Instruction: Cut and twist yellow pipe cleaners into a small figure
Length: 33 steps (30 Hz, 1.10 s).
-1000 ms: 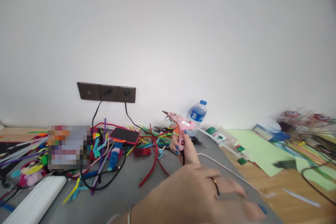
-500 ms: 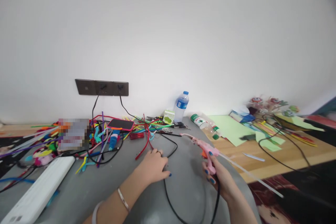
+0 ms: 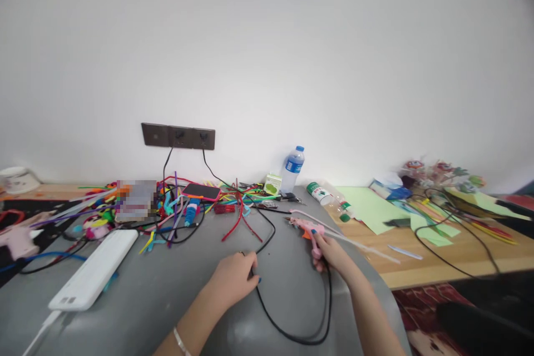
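Note:
My right hand (image 3: 331,253) is wrapped round the handle of a pink hot glue gun (image 3: 311,227), close above the grey table (image 3: 187,300). A long translucent glue stick (image 3: 362,243) trails out of its back to the right. The gun's black cable (image 3: 308,342) loops toward me and back to my left hand (image 3: 233,278). That hand rests low over the table, closed, with the cable passing between thumb and fingers. Beyond it lie red pipe cleaners (image 3: 240,214) joined at the middle, their ends spread.
A white power strip (image 3: 98,270) lies at left, near another pale pink glue gun (image 3: 19,239). Behind are a phone (image 3: 201,192), a small green box (image 3: 273,184) and an upright bottle (image 3: 293,169). A bottle (image 3: 329,197) on its side and green paper (image 3: 367,206) are at right.
My right hand has moved the glue gun left and away from me, setting it lower toward the table. The left hand has shifted slightly toward me. The view has turned left.

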Each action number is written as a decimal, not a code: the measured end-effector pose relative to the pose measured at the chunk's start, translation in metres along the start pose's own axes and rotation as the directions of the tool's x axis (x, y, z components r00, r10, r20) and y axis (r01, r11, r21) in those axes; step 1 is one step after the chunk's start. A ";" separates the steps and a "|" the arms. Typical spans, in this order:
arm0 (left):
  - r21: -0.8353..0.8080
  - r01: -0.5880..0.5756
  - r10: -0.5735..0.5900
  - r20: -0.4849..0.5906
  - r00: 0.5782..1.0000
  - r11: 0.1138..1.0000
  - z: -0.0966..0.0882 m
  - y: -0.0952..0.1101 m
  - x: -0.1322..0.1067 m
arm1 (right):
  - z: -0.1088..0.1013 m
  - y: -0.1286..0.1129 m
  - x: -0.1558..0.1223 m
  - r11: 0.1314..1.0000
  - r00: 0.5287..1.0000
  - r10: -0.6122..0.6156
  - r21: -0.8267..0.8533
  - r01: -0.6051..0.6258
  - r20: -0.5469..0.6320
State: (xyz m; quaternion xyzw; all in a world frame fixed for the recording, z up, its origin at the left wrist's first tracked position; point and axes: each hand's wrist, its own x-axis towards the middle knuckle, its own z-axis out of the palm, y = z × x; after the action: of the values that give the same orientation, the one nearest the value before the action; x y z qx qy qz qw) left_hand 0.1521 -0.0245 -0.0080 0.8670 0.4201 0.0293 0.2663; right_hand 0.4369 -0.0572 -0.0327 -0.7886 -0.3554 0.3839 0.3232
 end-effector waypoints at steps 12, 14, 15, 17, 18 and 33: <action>-0.238 0.085 -0.166 -0.344 0.924 0.968 -0.019 -0.087 0.004 | 0.028 -0.004 -0.037 0.859 0.894 -0.385 -0.443 0.257 -0.229; -0.207 0.143 -0.213 -0.372 0.904 0.968 -0.015 -0.089 0.015 | 0.061 -0.019 -0.044 0.815 0.844 -0.509 -0.408 0.411 -0.167; -0.174 0.168 -0.225 -0.394 0.891 0.970 -0.011 -0.088 0.020 | 0.079 -0.027 -0.045 0.791 0.823 -0.554 -0.384 0.476 -0.122; -0.087 0.196 -0.214 -0.445 0.869 0.977 -0.002 -0.084 0.030 | 0.114 -0.041 -0.043 0.750 0.783 -0.622 -0.311 0.584 -0.030; -0.056 0.203 -0.205 -0.470 0.859 0.978 0.001 -0.082 0.034 | 0.129 -0.047 -0.039 0.727 0.760 -0.649 -0.292 0.621 0.001; -0.307 0.152 -0.302 -0.532 0.791 0.939 0.004 -0.089 0.042 | 0.142 -0.110 0.063 0.728 0.841 -0.538 -0.531 0.433 -0.051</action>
State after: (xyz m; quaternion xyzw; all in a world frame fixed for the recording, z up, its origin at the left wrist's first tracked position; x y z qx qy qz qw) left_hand 0.1166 0.0501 -0.0621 0.7205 0.5750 0.3076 0.2360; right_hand 0.3119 0.0867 -0.0406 -0.7577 -0.6023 0.0978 0.2316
